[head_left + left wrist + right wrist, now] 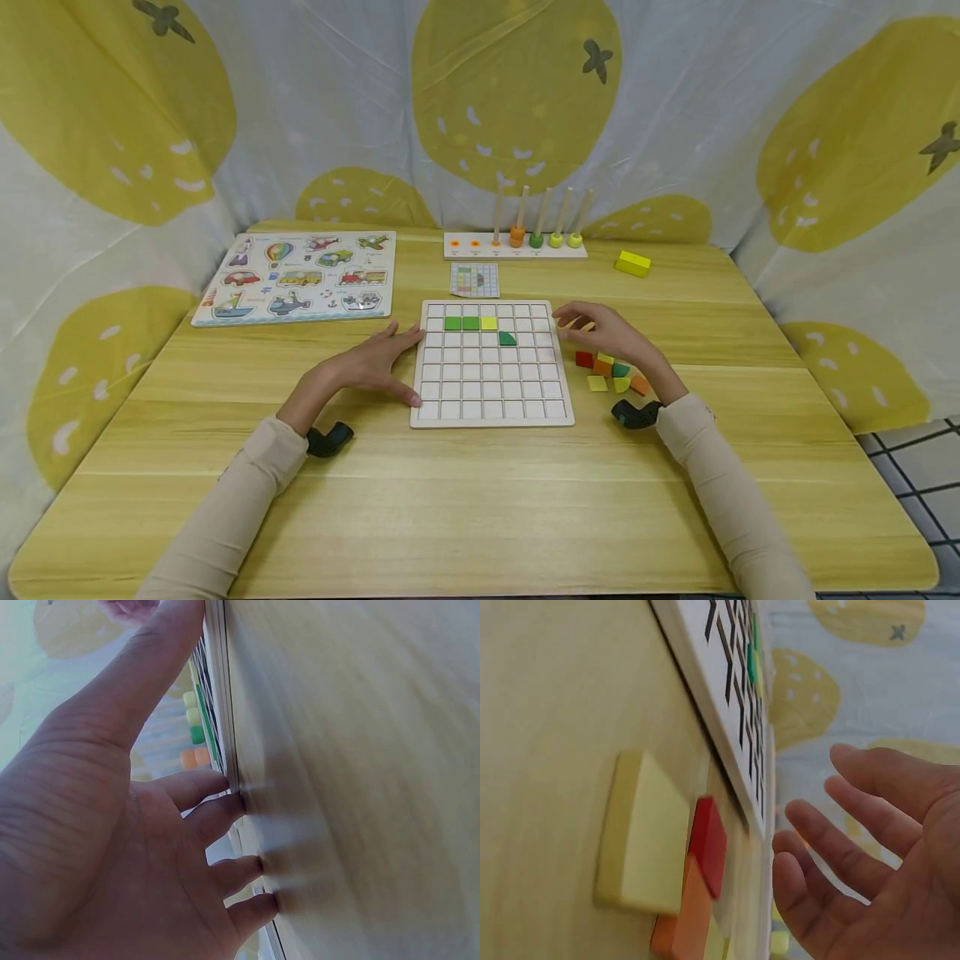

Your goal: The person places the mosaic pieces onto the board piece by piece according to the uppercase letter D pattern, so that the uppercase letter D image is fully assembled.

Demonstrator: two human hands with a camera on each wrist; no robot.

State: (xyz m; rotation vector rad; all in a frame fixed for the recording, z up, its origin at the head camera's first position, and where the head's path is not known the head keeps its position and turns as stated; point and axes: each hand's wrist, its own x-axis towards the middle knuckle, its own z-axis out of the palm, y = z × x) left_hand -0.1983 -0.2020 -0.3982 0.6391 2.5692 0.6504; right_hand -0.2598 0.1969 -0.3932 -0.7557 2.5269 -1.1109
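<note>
A white wooden grid board [491,389] lies in the middle of the table. Two green squares [461,323] and a yellow square [489,323] form a row near its top, with a dark green quarter-round piece [507,339] lower to their right. My left hand [371,364] spreads along the board's left side, thumb near the lower corner and fingertips at the edge, as the left wrist view also shows. Off the board's upper right edge hovers my right hand [604,330], fingers loosely bent and nothing held. Loose pieces, including a red one [584,359], lie below it.
A small printed pattern card [475,280] lies behind the board. Farther back stands a peg counter [516,250] with coloured beads. At the left is a vehicle picture puzzle [296,277]; a yellow block [633,263] sits back right.
</note>
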